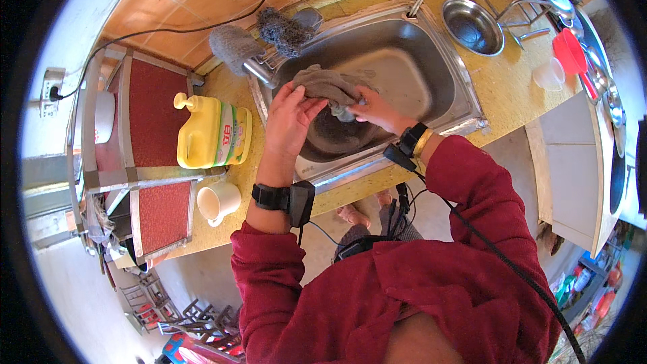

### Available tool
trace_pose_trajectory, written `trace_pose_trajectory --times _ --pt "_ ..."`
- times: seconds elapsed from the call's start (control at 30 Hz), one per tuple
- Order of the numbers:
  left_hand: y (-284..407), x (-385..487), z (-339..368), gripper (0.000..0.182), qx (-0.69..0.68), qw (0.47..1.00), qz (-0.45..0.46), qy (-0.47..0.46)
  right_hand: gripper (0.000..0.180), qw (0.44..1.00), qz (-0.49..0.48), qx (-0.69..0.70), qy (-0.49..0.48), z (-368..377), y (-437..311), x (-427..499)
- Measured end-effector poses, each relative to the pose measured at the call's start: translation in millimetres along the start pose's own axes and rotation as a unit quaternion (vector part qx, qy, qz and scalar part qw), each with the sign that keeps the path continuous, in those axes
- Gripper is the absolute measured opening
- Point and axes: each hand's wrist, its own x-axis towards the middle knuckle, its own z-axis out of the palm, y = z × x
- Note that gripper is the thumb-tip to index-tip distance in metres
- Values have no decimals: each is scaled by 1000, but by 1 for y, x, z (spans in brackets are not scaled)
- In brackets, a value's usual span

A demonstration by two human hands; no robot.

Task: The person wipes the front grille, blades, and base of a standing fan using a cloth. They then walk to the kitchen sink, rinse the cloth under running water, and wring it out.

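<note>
Both of my hands hold a crumpled grey-brown cloth [326, 82] over the stainless steel sink [424, 78]. My left hand [292, 116] grips the cloth's left end, its fingers partly behind the fabric. At the right end, my right hand [379, 108] pinches the cloth, and a lighter greyish fold hangs down beside its fingertips. Beneath the cloth, the near-left part of the basin looks dark; I cannot tell what is in it. The metal faucet [260, 72] reaches over the sink's left rim, close to my left hand.
A yellow pump jug [199, 131] and a cream mug [218, 201] stand left of the sink. Scrubbing pads [285, 33] sit behind it. To the right are a steel bowl [473, 26], a clear plastic cup [549, 75] and a red ladle [570, 50]. A black cable [202, 27] crosses the tiled wall.
</note>
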Motion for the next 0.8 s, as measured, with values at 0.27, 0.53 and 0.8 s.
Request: trace_pose_trajectory --times 0.27,0.53,0.8 --pt "-61 -2 -38 39 -59 950 -236 193 39 941 -26 337 -25 10 -21 -8" --pt "-80 10 -28 44 -136 979 -145 43 50 980 -76 175 -65 34 -19 -11" --pt "-88 18 -28 45 -25 983 -108 147 58 993 -51 -75 78 35 0 15"
